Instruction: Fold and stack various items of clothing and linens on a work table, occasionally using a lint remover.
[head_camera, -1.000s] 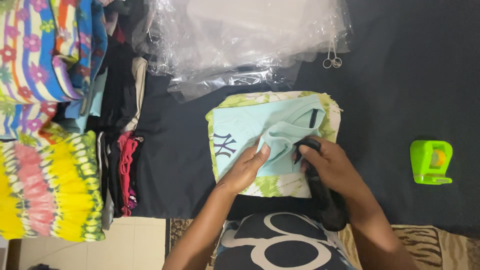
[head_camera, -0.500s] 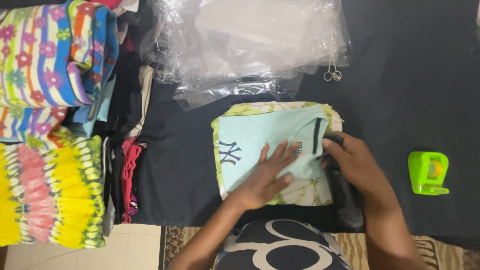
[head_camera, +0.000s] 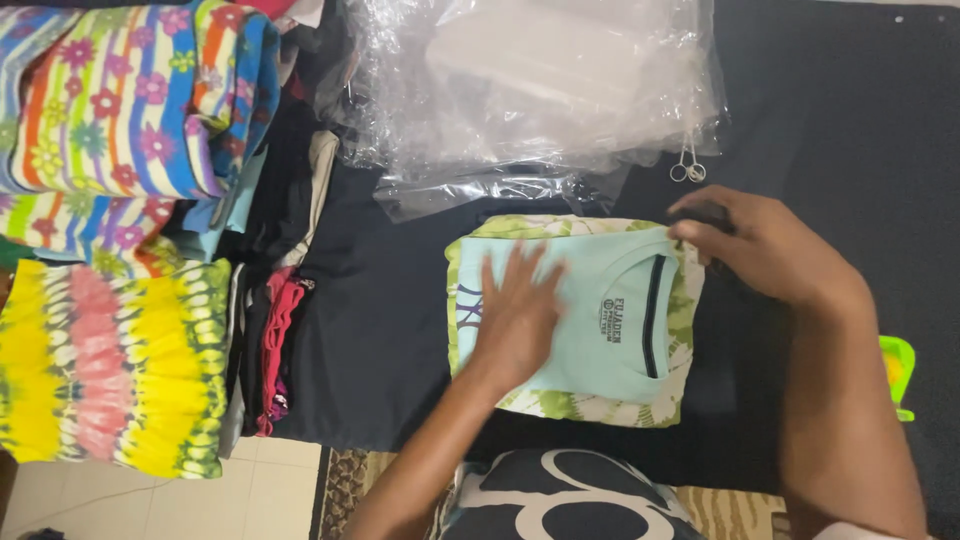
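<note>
Your left hand (head_camera: 520, 315) lies flat on the folded mint-green shirt (head_camera: 590, 320), fingers spread and open, palm pressing the cloth down so the fold keeps its shape. Your right hand (head_camera: 760, 250) sits at the shirt's far right corner, its fingertips (head_camera: 690, 232) curled together and pinching at the edge just past the collar, apparently squaring that corner against the green-patterned garment (head_camera: 580, 405) underneath.

The shirt rests on the dark cloth (head_camera: 390, 340), directly under your left fingers and touching your right fingertips. Its long axis runs left to right, with the dark-trimmed neckline (head_camera: 652, 315) towards your right hand and the hem end beyond your left fingertips.

Beyond your right fingertips lie small scissors (head_camera: 687, 168) and clear plastic bags (head_camera: 540, 90); well to the left of your left hand sit stacks of bright folded clothes (head_camera: 110, 250).
</note>
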